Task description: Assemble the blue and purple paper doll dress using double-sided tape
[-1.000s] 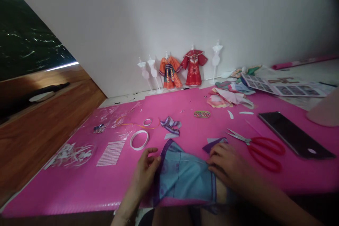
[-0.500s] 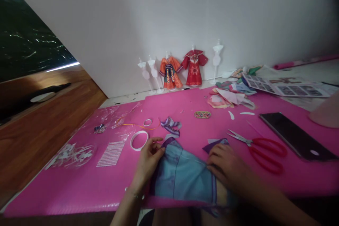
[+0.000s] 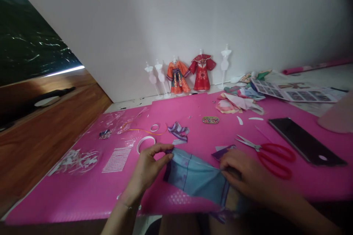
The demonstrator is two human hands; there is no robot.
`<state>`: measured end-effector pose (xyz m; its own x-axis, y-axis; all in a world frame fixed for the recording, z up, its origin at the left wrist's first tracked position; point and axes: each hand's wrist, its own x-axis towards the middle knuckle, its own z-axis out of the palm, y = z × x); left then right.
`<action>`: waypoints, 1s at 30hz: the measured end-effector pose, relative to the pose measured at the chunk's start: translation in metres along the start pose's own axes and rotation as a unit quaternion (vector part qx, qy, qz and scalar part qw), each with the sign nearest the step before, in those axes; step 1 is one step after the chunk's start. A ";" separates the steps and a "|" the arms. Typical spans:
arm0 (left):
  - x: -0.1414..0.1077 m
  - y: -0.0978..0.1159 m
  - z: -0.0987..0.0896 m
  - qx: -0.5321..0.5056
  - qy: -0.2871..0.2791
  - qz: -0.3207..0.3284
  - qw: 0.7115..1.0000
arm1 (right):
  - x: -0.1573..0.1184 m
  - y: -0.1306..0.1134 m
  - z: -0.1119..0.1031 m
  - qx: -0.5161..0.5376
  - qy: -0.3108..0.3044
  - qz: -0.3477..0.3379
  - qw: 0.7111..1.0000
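A small blue doll garment piece with purple trim hangs between my hands above the mat's near edge. My left hand pinches its upper left corner between thumb and fingers. At its right end, my right hand is closed on the cloth, slightly blurred. Beyond my right fingers lies a purple-and-white fabric scrap. Purple patterned trim rests past my left fingertips, and a white tape roll sits just behind that hand. Red-handled scissors lie to the right of my right hand.
On the pink mat are a rhinestone sheet, a bag of white strips, a bead tin and a phone. Fabric scraps and a booklet lie behind. Dressed mannequins stand against the wall.
My left hand has raised the garment piece's left end off the mat, stretching its upper edge toward my right hand. The view has shifted slightly.
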<state>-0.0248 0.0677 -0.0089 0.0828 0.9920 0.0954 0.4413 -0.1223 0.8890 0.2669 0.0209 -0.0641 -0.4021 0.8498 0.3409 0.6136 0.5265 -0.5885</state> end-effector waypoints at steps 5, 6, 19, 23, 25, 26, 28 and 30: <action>-0.003 0.008 -0.003 0.064 -0.003 0.037 0.997 | -0.002 0.003 -0.001 -0.004 0.008 -0.010 1.000; -0.004 0.010 -0.004 0.063 0.000 0.039 0.997 | -0.002 0.003 -0.003 -0.003 0.009 -0.014 1.000; -0.041 0.031 -0.017 -0.074 0.078 -0.014 0.994 | 0.006 -0.018 -0.041 0.020 -0.045 0.008 0.999; -0.050 0.039 -0.018 -0.085 0.095 -0.059 0.990 | 0.016 -0.022 -0.062 0.036 -0.081 0.011 0.996; -0.043 0.030 -0.013 -0.095 0.084 -0.082 0.988 | 0.026 -0.015 -0.063 0.027 -0.097 0.000 0.995; -0.037 0.022 -0.009 -0.103 0.075 -0.092 0.988 | 0.032 -0.009 -0.060 0.018 -0.104 -0.010 0.994; -0.023 0.001 0.002 -0.117 0.056 -0.106 0.986 | 0.042 0.007 -0.048 -0.009 -0.102 -0.031 0.994; -0.010 -0.022 0.012 -0.120 0.056 -0.107 0.985 | 0.048 0.023 -0.032 -0.045 -0.098 -0.037 0.993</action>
<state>-0.0241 0.0600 -0.0346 -0.0935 0.9932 -0.0688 0.2122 0.0874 0.9733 0.2840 0.0747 -0.0376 -0.5676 0.7918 0.2257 0.6321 0.5948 -0.4967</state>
